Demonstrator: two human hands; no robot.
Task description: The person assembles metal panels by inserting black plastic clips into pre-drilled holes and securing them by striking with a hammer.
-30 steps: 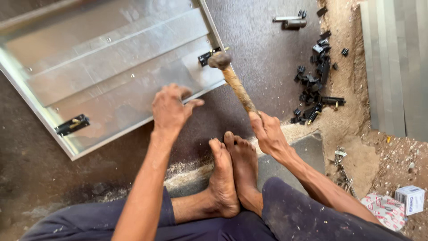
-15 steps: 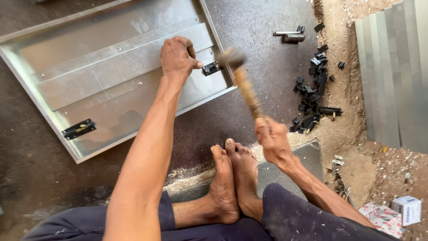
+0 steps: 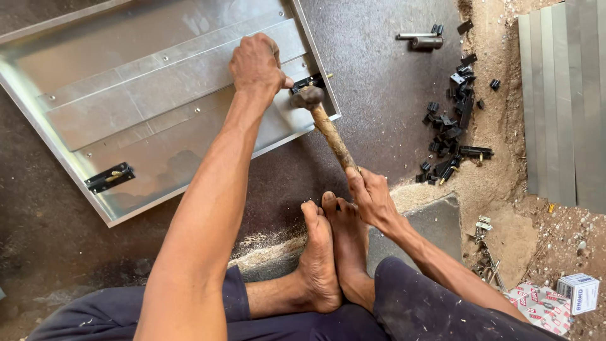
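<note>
My left hand [image 3: 255,66] is closed on a small fastener, steadying it at the black hinge bracket [image 3: 307,82] on the near right corner of the galvanised sheet-metal panel [image 3: 158,95], which lies flat on the floor. My right hand [image 3: 372,199] is clamped low on the wooden handle of the hammer [image 3: 315,107], head resting at the bracket, probably for swing. At the floor's lower right edge sit a small white carton [image 3: 579,292] and a red-and-white printed packet [image 3: 541,306].
</note>
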